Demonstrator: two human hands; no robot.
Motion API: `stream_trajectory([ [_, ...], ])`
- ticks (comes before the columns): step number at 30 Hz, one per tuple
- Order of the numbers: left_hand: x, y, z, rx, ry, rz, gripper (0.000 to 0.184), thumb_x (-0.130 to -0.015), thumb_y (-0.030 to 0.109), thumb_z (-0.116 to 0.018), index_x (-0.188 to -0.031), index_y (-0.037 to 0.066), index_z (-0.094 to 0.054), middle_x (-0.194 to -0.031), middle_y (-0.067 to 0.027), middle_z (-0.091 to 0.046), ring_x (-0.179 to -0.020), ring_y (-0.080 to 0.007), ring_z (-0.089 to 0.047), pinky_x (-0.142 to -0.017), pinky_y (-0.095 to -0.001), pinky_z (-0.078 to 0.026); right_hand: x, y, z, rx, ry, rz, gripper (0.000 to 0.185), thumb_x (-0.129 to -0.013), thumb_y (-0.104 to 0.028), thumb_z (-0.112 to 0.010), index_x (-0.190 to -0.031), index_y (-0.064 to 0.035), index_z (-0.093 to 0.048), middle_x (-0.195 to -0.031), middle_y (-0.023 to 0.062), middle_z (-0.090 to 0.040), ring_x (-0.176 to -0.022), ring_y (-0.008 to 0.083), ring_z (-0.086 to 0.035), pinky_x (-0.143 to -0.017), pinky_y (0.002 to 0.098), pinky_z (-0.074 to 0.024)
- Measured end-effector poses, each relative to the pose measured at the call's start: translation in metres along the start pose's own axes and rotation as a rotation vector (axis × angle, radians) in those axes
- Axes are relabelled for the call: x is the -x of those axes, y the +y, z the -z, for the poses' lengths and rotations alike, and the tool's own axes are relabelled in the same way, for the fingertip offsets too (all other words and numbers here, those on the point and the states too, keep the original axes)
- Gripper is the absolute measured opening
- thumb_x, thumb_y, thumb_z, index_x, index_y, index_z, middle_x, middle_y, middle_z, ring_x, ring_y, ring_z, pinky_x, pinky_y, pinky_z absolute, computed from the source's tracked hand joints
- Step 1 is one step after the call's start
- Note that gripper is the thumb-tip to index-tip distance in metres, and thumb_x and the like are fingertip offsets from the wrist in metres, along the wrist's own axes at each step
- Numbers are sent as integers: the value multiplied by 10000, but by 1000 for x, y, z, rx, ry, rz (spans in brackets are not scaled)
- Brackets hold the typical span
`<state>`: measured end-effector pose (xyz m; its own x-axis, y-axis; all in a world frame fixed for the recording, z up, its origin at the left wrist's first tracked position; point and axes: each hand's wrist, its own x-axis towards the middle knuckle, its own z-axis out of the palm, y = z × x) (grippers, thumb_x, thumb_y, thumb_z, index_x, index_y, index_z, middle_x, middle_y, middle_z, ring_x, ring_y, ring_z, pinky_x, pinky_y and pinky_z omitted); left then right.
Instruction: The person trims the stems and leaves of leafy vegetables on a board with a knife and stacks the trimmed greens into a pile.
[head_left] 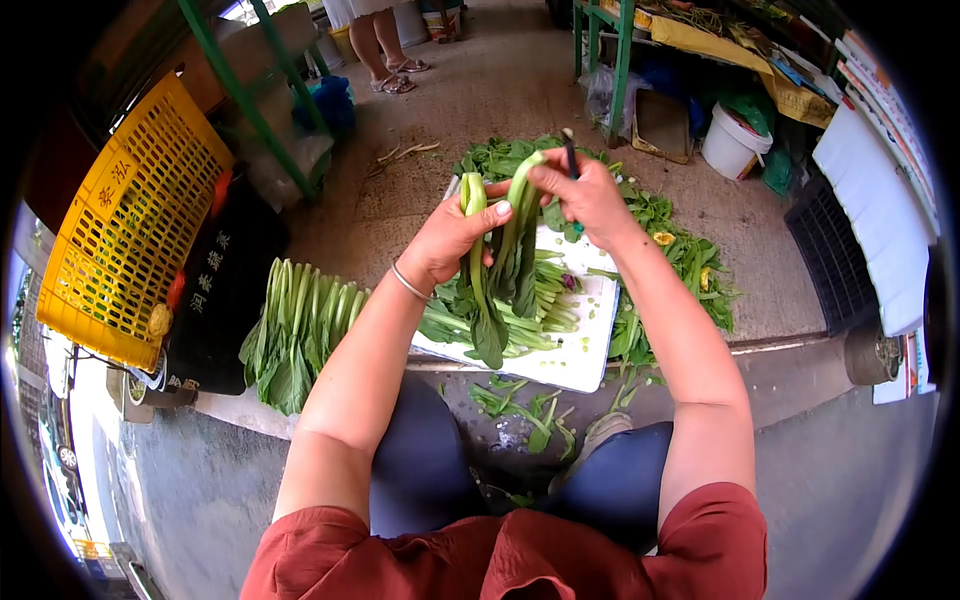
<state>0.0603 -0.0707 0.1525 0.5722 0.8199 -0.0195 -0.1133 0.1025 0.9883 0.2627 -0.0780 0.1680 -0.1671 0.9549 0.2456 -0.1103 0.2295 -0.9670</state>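
My left hand [452, 238], with a bracelet on its wrist, is closed around leafy green stalks [476, 268], cut ends up and leaves hanging down. My right hand [588, 200] pinches the top of another leafy stalk [519, 205] beside them. A thin black handle [571, 158] with a pale tip also sticks up from my right fist; its working end is hidden. Below both hands, a white board [582, 350] bears a pile of trimmed stalks [545, 300] and small green scraps.
Stacked greens [300, 325] lie on the left, near a yellow crate [140, 220] on a black one. Loose leaves [690, 265] spread right of the board. A white bucket [735, 142] stands at the back right. Another person's legs [375, 40] are at the far left.
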Motion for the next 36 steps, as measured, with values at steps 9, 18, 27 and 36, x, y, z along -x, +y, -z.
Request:
stream_trajectory([
  [9, 3, -3, 7, -92, -68, -63, 681, -790, 290, -653, -1330, 57, -310, -1166, -137, -534, -944, -173, -583, -473, -200, -458, 7, 2, 10, 101, -136, -236, 293, -809, -254, -643, -1018, -81, -534, -769, -15, -569, -615, 22, -515, -407, 145, -338],
  [18, 4, 1, -10, -5, -218, -41, 558, -728, 117, -712, -1180, 62, -390, -839, -6, -558, -641, -74, -552, -430, -181, -451, 0, 9, -51, 116, -27, -44, 325, -721, -248, -715, -896, -21, -562, -808, 40, -589, -743, 113, -544, -678, 262, -454],
  [27, 1, 10, -13, -498, 180, -328, 1131, -534, 405, -819, -1370, 16, -165, -1165, -217, -503, -1055, -283, -523, -918, -326, -399, -3, -20, -46, 289, 283, -107, 144, -750, -160, -657, -808, -63, -568, -753, 61, -589, -650, 155, -577, -612, 269, -490],
  [36, 10, 7, -14, -456, 20, -527, 627, -715, 205, -618, -1269, 59, -362, -972, -213, -598, -903, -320, -589, -769, -366, -467, 7, -31, -42, -140, 303, -87, 359, -828, -391, -582, -977, -67, -552, -812, 10, -584, -620, 71, -528, -400, 165, -337],
])
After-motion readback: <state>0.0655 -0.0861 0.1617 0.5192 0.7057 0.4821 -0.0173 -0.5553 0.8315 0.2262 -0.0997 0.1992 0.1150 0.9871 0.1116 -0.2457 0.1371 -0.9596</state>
